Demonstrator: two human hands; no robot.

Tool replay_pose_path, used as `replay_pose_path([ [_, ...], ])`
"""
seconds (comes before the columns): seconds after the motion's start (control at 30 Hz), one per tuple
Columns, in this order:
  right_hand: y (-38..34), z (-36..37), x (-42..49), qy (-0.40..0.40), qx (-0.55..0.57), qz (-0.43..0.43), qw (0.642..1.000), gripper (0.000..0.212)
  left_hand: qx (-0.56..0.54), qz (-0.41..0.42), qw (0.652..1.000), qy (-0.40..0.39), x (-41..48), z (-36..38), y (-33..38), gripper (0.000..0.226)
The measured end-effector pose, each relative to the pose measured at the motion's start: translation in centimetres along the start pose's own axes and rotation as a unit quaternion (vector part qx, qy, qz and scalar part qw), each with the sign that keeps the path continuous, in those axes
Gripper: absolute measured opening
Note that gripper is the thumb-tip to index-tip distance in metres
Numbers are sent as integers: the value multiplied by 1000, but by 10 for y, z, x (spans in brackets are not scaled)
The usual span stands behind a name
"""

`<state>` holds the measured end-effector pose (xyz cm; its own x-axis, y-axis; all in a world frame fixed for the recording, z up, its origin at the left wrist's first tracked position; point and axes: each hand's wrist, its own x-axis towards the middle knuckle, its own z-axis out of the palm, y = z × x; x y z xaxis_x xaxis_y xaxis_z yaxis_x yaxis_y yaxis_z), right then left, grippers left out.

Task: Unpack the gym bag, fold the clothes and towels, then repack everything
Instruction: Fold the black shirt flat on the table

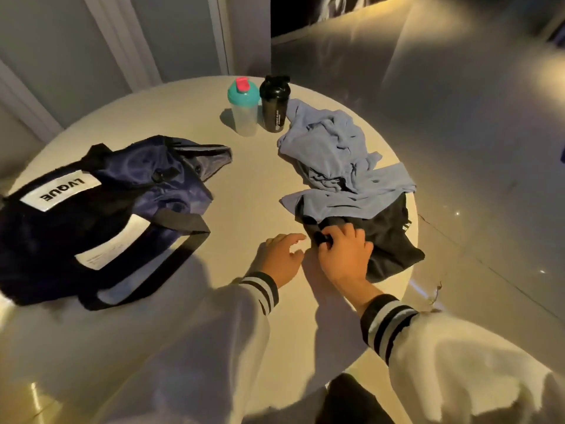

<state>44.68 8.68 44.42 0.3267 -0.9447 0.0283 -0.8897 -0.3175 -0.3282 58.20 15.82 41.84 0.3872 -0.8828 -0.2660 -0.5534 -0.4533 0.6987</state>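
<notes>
White-clad arms come in from the near edge of a round, pale table (250,185), the left sleeve (226,338) and right sleeve (458,362) both ending in black-and-grey striped cuffs. The left hand (281,258) is released, fingers loosely spread low over bare tabletop; whether it touches the surface I cannot tell. Just beside it, the right hand (345,255) is grasping the near-left edge of a black garment (391,240), fingers curled round what may be a waistband, though the fabric is too dark to be sure.

That garment lies at the table's right edge, its far part covered by a crumpled light-blue towel (336,166), which runs from the right edge up toward the far edge. Touching the towel's far end stands a black shaker bottle (274,104), with a clear shaker bottle (243,108) with a teal lid and red cap just beside it on the left.

At the left edge the navy gym bag (107,209) lies slumped on its side, mouth gaping toward the table's middle, a white label (58,192) reading LVQUE on top and a black strap (183,240) looping out toward the near centre. Bag and clothes sit well apart, with a broad strip of bare tabletop between them from the bottles down to the hands.

Grey wall panels (61,41) with white trim rise behind the far-left edge. Glossy floor (489,148) spreads to the right, catching warm light.
</notes>
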Motion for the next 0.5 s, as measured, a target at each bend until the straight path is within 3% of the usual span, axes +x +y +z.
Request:
replay_pose_path([
  [0.1,19,32,-7,-3,-12,15,1000,36,48,28,998,20,2,34,-7,39],
  [0.2,23,60,-15,51,39,-7,998,30,102,101,986,80,-5,58,-12,37],
  [0.33,26,75,-16,127,167,-56,976,26,-38,119,983,137,-5,61,-28,35],
  [0.5,33,77,-37,110,300,-111,941,25,-120,124,965,199,-33,64,-35,33],
])
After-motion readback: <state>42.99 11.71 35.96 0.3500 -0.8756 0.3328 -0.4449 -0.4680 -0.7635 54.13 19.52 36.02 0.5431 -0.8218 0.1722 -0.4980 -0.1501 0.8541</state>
